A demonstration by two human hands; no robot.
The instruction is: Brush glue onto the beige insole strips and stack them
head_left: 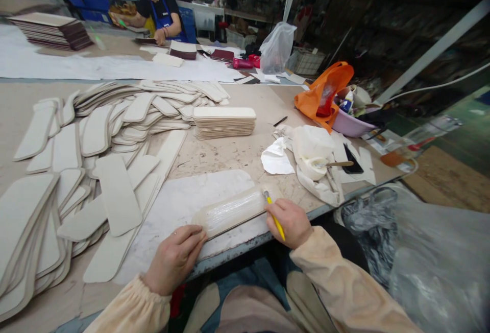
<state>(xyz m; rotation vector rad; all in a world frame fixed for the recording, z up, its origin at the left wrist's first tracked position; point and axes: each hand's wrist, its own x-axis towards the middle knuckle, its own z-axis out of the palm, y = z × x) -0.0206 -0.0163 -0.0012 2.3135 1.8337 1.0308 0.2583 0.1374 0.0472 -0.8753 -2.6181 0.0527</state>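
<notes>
In front of me a long cream panel with rounded ends (229, 210) lies near the table edge, its top wet and shiny with a streaky coating. My left hand (178, 254) pinches the panel's near left corner between thumb and fingers. A yellow-handled brush (276, 218) is gripped in my right hand (291, 222), its tip resting at the panel's right end. Under the panel is a white sheet (164, 220). Beyond it stands a neat stack of similar panels (224, 123). A white bowl-like container (316, 167) with a wooden stick (339, 163) sits to the right.
Loose piles of cream panels (115, 190) cover the left side. To the right are crumpled white paper (276, 157), a dark phone-like object (352, 159), an orange bag (325, 93) and a purple basin (352, 124). Across the table a co-worker (164, 11) handles pieces beside a dark stack (53, 31).
</notes>
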